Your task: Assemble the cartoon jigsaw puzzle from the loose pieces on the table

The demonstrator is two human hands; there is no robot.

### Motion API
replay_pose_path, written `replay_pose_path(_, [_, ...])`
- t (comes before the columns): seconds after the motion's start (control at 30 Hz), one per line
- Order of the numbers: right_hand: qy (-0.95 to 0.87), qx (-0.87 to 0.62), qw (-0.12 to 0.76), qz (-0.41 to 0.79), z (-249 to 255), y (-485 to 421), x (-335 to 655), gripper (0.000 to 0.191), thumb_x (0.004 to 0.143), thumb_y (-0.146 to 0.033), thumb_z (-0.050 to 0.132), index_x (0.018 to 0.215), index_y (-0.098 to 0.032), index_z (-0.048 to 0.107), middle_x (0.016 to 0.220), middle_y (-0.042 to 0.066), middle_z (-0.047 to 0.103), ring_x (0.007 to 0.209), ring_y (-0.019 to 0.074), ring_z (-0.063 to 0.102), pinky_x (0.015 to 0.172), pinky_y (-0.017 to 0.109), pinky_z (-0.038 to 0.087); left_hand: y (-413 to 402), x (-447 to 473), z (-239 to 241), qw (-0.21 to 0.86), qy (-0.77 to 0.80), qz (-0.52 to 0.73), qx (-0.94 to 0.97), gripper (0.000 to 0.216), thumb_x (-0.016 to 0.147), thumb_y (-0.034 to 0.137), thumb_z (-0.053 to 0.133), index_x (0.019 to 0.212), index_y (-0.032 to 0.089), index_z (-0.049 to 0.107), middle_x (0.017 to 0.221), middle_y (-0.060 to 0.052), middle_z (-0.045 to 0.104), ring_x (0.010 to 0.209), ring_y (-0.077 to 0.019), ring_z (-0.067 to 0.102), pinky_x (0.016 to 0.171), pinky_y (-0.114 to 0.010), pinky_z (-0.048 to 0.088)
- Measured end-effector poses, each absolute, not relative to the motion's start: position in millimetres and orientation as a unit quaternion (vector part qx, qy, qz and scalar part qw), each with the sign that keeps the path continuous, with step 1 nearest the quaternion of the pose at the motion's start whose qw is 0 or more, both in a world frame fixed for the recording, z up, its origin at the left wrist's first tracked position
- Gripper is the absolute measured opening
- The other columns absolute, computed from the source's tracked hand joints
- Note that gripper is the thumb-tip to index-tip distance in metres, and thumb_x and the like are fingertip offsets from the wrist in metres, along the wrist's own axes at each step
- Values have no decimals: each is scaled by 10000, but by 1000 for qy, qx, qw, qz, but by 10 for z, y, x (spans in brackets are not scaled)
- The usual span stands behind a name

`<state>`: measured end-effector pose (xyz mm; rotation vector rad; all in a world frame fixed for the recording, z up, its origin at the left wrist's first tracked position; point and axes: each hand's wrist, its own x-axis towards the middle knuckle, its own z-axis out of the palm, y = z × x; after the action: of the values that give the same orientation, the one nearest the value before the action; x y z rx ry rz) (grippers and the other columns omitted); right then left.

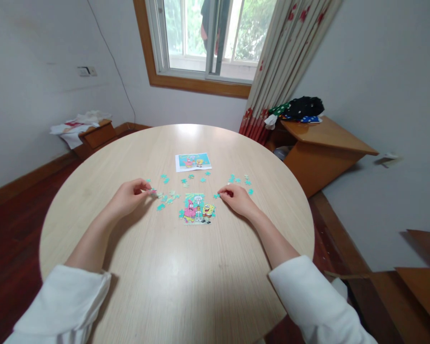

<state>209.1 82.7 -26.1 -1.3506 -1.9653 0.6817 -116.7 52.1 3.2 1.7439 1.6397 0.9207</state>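
Note:
A partly joined cartoon jigsaw (198,208) lies in the middle of the round wooden table (165,277). My left hand (131,195) rests left of it, fingers pinched on a small puzzle piece (152,191). My right hand (237,197) lies right of the jigsaw, fingers curled, its fingertips on a teal piece (217,195). Loose teal pieces (167,196) are scattered between and beyond both hands. A printed reference picture (193,161) lies farther back on the table.
A wooden cabinet (320,148) with dark clothes on top stands at the right by a curtain (286,62). A low wooden stand with papers (89,131) sits at the left wall. A window (215,38) is behind the table.

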Motion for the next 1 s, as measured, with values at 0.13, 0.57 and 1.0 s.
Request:
replay_pose_path(0.13, [-745,-523,319,265,-245,817,2079,165,761,-159,530,793,-141,691,706,23,620,642,122,516,637,255,404,439,-794,-3,380,552,347,656,222,697,383,601,737,165,590,672,-38,632,607,-151,564,573,-279,415])
replay_pose_path(0.57, [-750,-516,321,262,-264,834,2083,162,759,-152,532,790,-147,691,695,16,616,635,115,508,626,245,392,429,-519,-58,354,564,313,677,179,688,313,585,683,151,660,642,-41,663,585,-146,540,582,-276,404])
replay_pose_path(1.0, [-745,-528,312,263,-242,824,2075,166,761,-139,531,803,-130,691,705,22,613,634,117,503,630,251,390,408,-472,-66,369,576,321,655,134,656,280,601,636,159,656,582,-17,633,597,-154,567,608,-273,425])
